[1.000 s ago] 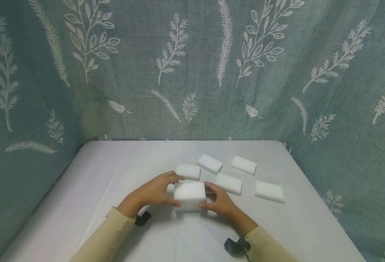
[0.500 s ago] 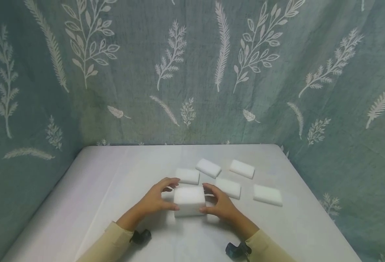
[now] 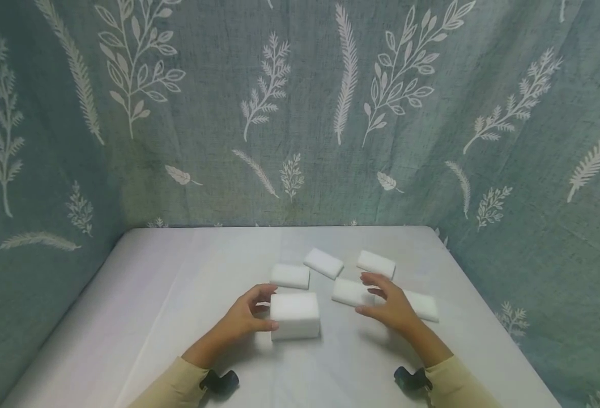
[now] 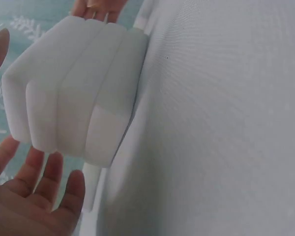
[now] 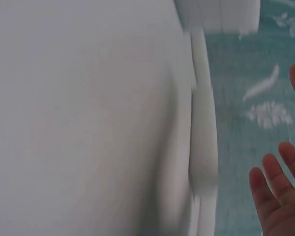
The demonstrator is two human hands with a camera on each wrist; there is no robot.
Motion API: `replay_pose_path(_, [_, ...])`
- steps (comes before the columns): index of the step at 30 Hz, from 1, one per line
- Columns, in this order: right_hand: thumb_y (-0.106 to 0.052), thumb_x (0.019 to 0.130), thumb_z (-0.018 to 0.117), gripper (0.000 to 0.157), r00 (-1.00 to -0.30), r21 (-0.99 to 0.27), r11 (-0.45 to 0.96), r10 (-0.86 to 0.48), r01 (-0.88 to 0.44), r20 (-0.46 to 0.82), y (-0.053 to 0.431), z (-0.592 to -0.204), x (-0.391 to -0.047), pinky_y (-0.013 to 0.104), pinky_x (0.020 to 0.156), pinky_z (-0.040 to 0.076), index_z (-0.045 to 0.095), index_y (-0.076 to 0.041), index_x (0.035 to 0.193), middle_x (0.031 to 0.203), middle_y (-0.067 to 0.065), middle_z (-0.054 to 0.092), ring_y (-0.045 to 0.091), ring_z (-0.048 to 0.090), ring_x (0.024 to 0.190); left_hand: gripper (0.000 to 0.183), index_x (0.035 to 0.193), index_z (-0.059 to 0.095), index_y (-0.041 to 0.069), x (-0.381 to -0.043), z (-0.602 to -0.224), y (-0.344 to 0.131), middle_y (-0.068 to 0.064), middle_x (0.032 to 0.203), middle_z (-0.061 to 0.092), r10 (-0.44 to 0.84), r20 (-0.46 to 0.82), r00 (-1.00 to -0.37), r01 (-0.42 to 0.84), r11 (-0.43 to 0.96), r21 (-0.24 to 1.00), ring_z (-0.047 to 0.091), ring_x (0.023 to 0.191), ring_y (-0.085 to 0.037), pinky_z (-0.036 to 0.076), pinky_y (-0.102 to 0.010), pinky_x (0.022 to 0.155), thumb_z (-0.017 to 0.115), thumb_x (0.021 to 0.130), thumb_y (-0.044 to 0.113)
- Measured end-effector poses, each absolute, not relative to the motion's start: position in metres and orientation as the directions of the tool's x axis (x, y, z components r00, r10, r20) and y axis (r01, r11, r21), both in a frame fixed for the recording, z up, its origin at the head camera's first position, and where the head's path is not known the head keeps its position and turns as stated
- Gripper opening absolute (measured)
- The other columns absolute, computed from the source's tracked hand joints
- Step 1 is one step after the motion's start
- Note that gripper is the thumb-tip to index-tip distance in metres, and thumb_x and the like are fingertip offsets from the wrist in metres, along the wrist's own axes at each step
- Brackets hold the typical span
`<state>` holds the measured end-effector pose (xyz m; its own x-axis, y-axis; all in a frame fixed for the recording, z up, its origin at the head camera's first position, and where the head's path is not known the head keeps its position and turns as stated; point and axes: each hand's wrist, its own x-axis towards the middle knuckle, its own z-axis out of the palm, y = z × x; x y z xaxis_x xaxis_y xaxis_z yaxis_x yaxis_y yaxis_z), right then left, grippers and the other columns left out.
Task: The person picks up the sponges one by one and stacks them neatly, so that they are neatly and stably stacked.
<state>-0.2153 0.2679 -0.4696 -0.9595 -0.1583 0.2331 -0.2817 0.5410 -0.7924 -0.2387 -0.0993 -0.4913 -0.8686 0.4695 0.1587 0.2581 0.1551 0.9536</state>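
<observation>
A stack of several white sponge-like blocks (image 3: 294, 317) stands on the table, its layers plain in the left wrist view. At its left side is my left hand (image 3: 249, 311), thumb towards the near face and fingers spread near the far corner. The left wrist view shows these fingers (image 4: 51, 172) loosely bent at the stack's edge, not wrapped round it. My right hand (image 3: 391, 303) hovers to the right, fingers apart and holding nothing. It partly covers a loose white block (image 3: 350, 292) and another block (image 3: 423, 306) beside it.
Behind the stack lie more flat white blocks: one at the left (image 3: 289, 276), a slanted one (image 3: 323, 263) and a farther one (image 3: 376, 264). The white table (image 3: 177, 340) ends at a green leaf-patterned curtain (image 3: 203, 141).
My right hand has left the stack's right side and moved right, over the loose blocks. The left hand remains beside the stack, which stays in place.
</observation>
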Motion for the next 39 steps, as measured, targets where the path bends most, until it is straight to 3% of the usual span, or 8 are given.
replay_pose_path(9, [-0.032,0.077,0.083,0.068,-0.971,-0.624,0.751,-0.096,-0.216,0.221,0.341,-0.469,-0.209,0.054,0.095,0.045,0.055,-0.007,0.134,0.135,0.016,0.053,0.042,0.051,0.12,0.073,0.132,0.044,-0.009,-0.237,-0.497,-0.099,-0.02,0.126,0.053,0.456,0.185,-0.871,0.221,0.027,0.975,0.052,0.116,-0.035,0.044,-0.048,0.099,0.083,0.072,0.001])
replay_pose_path(16, [-0.041,0.079,0.08,0.062,-0.968,-0.478,0.847,-0.155,-0.234,0.199,0.381,-0.47,-0.208,0.063,0.095,0.04,0.061,-0.006,0.126,0.132,0.02,0.054,0.047,0.047,0.121,0.072,0.132,0.043,-0.007,-0.236,-0.499,-0.099,-0.021,0.126,0.053,0.459,0.162,-0.873,0.184,0.002,0.983,0.052,0.116,-0.037,0.044,-0.045,0.098,0.082,0.072,-0.001])
replay_pose_path(22, [-0.044,0.079,0.078,0.061,-0.976,-0.439,0.873,-0.164,-0.212,0.144,0.398,-0.473,-0.215,0.065,0.099,0.034,0.061,-0.006,0.125,0.134,0.022,0.052,0.048,0.042,0.126,0.07,0.13,0.048,-0.002,-0.233,-0.5,-0.098,-0.018,0.124,0.055,0.432,0.17,-0.886,0.189,0.001,0.982,0.055,0.113,-0.036,0.049,-0.042,0.093,0.084,0.07,0.0])
replay_pose_path(33, [-0.047,0.073,0.081,0.07,-0.985,-0.464,0.869,-0.147,-0.172,0.09,0.41,-0.478,-0.208,0.059,0.094,0.043,0.061,-0.003,0.124,0.133,0.025,0.052,0.048,0.048,0.119,0.07,0.132,0.049,0.002,-0.23,-0.5,-0.092,-0.013,0.125,0.056,0.412,0.116,-0.904,0.156,0.064,0.986,0.055,0.116,-0.033,0.045,-0.046,0.099,0.085,0.072,0.006])
replay_pose_path(39, [-0.047,0.075,0.08,0.062,-0.981,-0.453,0.87,-0.172,-0.194,0.089,0.407,-0.477,-0.211,0.061,0.093,0.043,0.065,-0.005,0.119,0.128,0.025,0.055,0.047,0.051,0.116,0.065,0.129,0.051,0.002,-0.23,-0.498,-0.096,-0.016,0.123,0.056,0.405,0.137,-0.904,0.177,0.061,0.982,0.056,0.114,-0.034,0.045,-0.046,0.098,0.084,0.073,0.005])
